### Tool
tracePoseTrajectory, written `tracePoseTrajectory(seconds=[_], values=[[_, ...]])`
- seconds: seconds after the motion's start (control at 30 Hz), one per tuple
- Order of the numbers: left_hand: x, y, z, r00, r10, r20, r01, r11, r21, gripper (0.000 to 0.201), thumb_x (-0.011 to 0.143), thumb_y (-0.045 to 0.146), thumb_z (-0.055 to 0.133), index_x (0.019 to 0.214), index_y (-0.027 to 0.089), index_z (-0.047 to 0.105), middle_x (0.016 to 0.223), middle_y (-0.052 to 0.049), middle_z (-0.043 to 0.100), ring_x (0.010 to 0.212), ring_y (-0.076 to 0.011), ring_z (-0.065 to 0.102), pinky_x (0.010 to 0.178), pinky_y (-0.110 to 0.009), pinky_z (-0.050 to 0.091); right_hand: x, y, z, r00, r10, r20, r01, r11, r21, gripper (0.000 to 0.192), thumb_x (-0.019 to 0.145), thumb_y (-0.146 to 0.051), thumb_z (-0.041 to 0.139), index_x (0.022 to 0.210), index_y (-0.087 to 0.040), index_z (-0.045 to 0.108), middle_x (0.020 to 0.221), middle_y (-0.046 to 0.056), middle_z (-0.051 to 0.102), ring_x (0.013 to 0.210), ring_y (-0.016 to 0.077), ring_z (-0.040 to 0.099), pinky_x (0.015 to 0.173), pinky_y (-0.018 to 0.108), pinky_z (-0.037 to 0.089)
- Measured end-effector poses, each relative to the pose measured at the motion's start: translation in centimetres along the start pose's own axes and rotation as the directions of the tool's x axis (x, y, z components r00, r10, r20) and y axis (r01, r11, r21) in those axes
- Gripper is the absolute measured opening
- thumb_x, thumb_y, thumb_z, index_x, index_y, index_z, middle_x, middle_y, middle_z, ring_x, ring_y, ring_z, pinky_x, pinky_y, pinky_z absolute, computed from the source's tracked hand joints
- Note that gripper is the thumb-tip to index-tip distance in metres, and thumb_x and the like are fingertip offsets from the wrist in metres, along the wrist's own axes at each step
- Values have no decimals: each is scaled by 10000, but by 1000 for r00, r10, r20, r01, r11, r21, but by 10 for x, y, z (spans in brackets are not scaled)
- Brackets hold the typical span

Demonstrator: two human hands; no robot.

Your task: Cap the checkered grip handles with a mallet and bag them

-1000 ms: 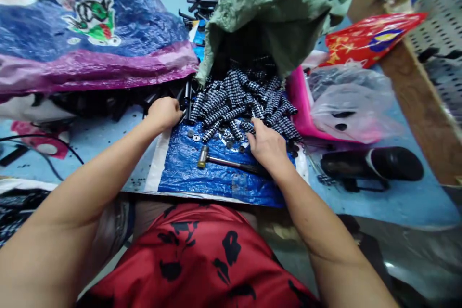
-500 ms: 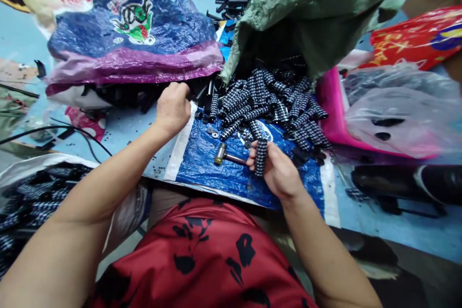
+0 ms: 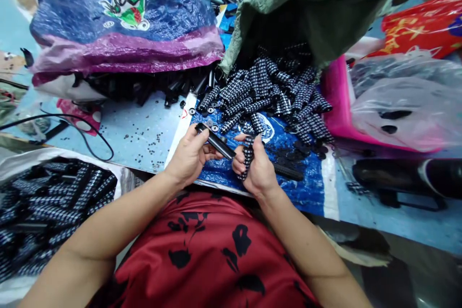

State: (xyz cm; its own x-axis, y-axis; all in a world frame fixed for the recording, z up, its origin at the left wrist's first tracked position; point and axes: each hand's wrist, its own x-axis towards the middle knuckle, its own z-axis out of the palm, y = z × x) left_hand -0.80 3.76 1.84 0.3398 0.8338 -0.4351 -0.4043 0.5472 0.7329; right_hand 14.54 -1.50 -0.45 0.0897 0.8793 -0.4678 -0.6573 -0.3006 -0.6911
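Note:
My left hand [image 3: 191, 156] is closed around one end of a smooth black tube [image 3: 220, 143], which slants down toward my other hand. In my right hand [image 3: 260, 168] is a black-and-white checked cylinder [image 3: 247, 158], gripped roughly upright. The tube's far end is close to this cylinder; whether they touch I cannot tell. A dark textured hammer handle [image 3: 290, 172] pokes out right of my right hand, its head hidden. Just beyond both hands lies a heap of similar checked cylinders [image 3: 265, 82], spilling from a green sack [image 3: 325, 14]. Small black washers [image 3: 214, 128] are scattered near my left fingers.
A blue sheet [image 3: 310, 197] covers the table's front. Left, a blue-purple sack [image 3: 119, 53] lies over black parts. An open white sack [image 3: 124, 178] of checked cylinders stands lower left, near a black cable [image 3: 104, 156]. A pink bin [image 3: 335, 101] and black cylindrical device [image 3: 390, 175] stand right.
My left hand has come back from the black parts under the blue-purple sack, bringing a black tube toward the checked cylinder. The right hand has shifted slightly left, and the hammer head is now out of sight.

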Motion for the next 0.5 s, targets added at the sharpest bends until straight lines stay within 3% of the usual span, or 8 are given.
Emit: tracePoseTrajectory(seconds=[0.1,0.17,0.23,0.37,0.5], values=[[-1,-9,1,998,-30,-55,28,999,-28,324,896,368,682,1006,195,431,894,-10,670,789,-180,712,725,-338,591,-1,0,4,997,-2,-79,11,994,112,596,694,-696,836,948,-185,663,733,-26,597,605,94,573,604,243,525],[0,-7,2,995,-59,-86,57,998,-23,268,932,345,621,997,195,408,853,-15,676,740,-178,709,704,-333,584,-2,1,5,993,-41,-115,55,991,125,553,716,-671,831,923,-181,683,843,6,656,763,131,646,753,286,576],[0,-3,3,994,-63,-92,64,998,7,258,953,362,603,1020,205,410,773,10,650,625,-153,662,639,-301,561,-3,2,4,987,-84,-136,100,988,114,510,755,-659,808,918,-188,702,915,21,683,873,152,671,807,293,580],[-3,-7,4,1000,-14,-16,16,987,161,359,942,517,642,1016,207,475,648,56,562,437,-87,450,488,-227,421,-3,7,3,983,-87,-160,107,987,120,488,766,-651,802,914,-192,729,1032,46,716,1042,191,682,897,317,581],[-4,-26,5,983,124,138,-175,866,468,390,729,405,873,925,154,649,782,-6,635,671,-109,548,637,-234,454,0,16,10,991,-101,-88,107,992,60,516,867,-679,689,1001,-182,728,1144,93,722,1147,247,667,1029,439,555]])
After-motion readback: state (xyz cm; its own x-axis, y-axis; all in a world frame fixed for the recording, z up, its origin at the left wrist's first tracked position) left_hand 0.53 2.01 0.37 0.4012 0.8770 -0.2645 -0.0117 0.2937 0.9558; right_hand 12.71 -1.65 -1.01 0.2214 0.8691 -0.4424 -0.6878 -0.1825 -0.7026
